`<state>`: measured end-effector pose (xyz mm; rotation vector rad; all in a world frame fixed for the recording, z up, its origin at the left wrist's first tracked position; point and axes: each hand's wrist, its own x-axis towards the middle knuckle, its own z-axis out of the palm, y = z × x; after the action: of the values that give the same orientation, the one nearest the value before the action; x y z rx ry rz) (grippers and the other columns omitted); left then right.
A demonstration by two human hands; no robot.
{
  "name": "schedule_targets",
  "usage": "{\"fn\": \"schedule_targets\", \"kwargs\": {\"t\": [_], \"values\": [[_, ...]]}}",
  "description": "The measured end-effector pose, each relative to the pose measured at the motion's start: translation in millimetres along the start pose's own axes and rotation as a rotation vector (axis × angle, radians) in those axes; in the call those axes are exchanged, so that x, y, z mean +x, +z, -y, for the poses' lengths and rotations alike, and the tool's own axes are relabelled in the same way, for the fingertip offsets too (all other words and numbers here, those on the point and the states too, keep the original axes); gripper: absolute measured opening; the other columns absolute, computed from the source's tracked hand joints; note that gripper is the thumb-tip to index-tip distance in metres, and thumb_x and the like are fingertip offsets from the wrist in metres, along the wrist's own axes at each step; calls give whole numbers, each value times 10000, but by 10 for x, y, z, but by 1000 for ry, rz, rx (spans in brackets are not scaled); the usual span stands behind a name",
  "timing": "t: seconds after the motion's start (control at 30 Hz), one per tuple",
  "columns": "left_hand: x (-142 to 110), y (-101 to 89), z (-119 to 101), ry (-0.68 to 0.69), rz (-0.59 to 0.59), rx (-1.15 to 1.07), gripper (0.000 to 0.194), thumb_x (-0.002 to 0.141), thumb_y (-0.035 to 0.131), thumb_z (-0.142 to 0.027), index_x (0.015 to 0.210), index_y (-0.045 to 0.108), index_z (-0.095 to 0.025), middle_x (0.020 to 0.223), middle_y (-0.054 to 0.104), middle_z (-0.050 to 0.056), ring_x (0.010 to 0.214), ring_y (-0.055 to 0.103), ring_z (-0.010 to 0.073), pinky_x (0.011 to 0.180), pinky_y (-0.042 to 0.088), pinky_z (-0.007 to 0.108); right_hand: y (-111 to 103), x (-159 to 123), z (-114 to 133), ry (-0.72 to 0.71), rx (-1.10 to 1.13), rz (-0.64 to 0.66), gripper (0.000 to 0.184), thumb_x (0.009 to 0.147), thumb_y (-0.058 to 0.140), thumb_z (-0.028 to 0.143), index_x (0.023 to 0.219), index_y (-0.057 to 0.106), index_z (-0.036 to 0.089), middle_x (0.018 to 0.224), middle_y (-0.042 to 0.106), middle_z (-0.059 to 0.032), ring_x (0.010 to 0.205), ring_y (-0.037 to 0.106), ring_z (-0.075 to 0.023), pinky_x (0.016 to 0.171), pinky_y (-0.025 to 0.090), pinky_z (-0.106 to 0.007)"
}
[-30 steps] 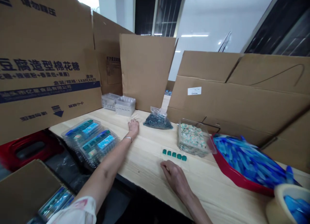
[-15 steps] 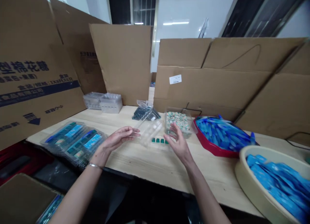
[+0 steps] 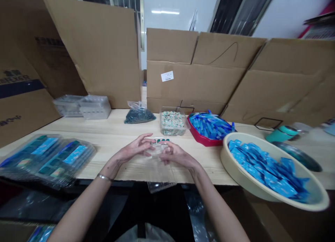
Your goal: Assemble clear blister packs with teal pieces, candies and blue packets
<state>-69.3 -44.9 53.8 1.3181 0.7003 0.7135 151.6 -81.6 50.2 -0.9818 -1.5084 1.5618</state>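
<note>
A clear, thin plastic sleeve (image 3: 158, 168) is held at its upper end between both hands, just above the front edge of a pale wooden tabletop (image 3: 117, 125), with its lower end hanging past that edge. The left hand (image 3: 133, 147), with a slim metal bracelet (image 3: 104, 177) at its wrist, and the right hand (image 3: 178, 155) are brought close together, fingers curled inward and pressed onto the plastic; the exact pinch is partly hidden by the fingers. The sleeve is judged to be light, soft and slippery, so it is best taken by its stiffer upper edge, since the limp lower part would give little purchase.

Just beyond the hands, small teal square pieces (image 3: 161, 140) lie in a row. Nearby are a clear tub of speckled pieces (image 3: 172, 123), a red tray of blue sachets (image 3: 201, 140), and a cream basin of blue sachets (image 3: 235, 175) to the right — stacked blister packs (image 3: 44, 158) lie to the left.
</note>
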Motion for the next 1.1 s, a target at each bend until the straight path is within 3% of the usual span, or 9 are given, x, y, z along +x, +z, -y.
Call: {"fn": "schedule_targets", "kwargs": {"t": [0.07,0.13,0.23,0.33,0.47,0.57,0.67,0.87,1.1], "values": [[103,66,-27,-102,135,150,651,680,721,-345,1272,483,-218,1049,667,107,809,660,196,652,522,298,26,4,12,19,-74,116,555,662,721,357,1157,545,177,645,631,35,523,572,-109,501,476,-223],[186,101,-17,-186,209,239,588,676,713,-372,1211,544,-195,853,700,80,646,655,186,544,501,275,-5,14,-16,-23,-140,55,506,648,731,367,1092,582,172,659,633,28,550,573,-110,513,471,-219],[288,45,54,-149,118,145,428,724,656,-428,1053,614,-158,798,694,81,605,646,173,528,490,261,-242,13,-52,-102,-221,-256,476,639,734,362,1045,591,160,729,637,6,639,593,-115,603,488,-237],[410,-89,140,-91,8,-57,325,721,678,-397,898,602,-134,877,680,94,673,651,164,599,511,268,-646,28,-15,-155,-302,-571,353,708,657,392,949,612,138,761,635,-27,671,598,-132,639,487,-265],[602,-166,206,-117,55,-236,411,706,717,-308,1033,518,-160,1063,637,126,839,664,222,778,523,416,-1144,235,25,-238,-451,-727,274,728,598,387,815,628,129,697,629,-37,636,590,-152,602,473,-275],[739,-135,243,-116,112,-271,568,705,726,-267,1180,424,-190,1105,620,136,869,663,237,814,506,466,-1370,527,-14,-279,-557,-727,246,723,572,316,860,654,130,699,650,-35,642,596,-156,621,476,-280],[856,-131,313,-138,160,-292,556,729,705,-292,1187,407,-186,1128,605,145,884,663,265,805,505,471,-1485,839,-49,-267,-743,-694,218,737,538,237,866,683,139,747,679,-41,680,607,-149,674,474,-272],[930,-231,519,-150,160,-373,518,774,661,-273,1216,401,-205,1138,589,141,875,667,286,760,512,458,-1562,1496,-45,-65,-1192,-459,182,750,558,155,840,717,148,796,710,-32,738,628,-142,676,446,-208],[895,-257,580,-219,148,-430,414,826,595,-255,1208,441,-208,1099,585,102,851,667,273,747,520,427,-1669,2203,-92,19,-1310,-335,207,722,608,145,888,728,174,862,721,-35,796,640,-156,667,422,-188]]}}
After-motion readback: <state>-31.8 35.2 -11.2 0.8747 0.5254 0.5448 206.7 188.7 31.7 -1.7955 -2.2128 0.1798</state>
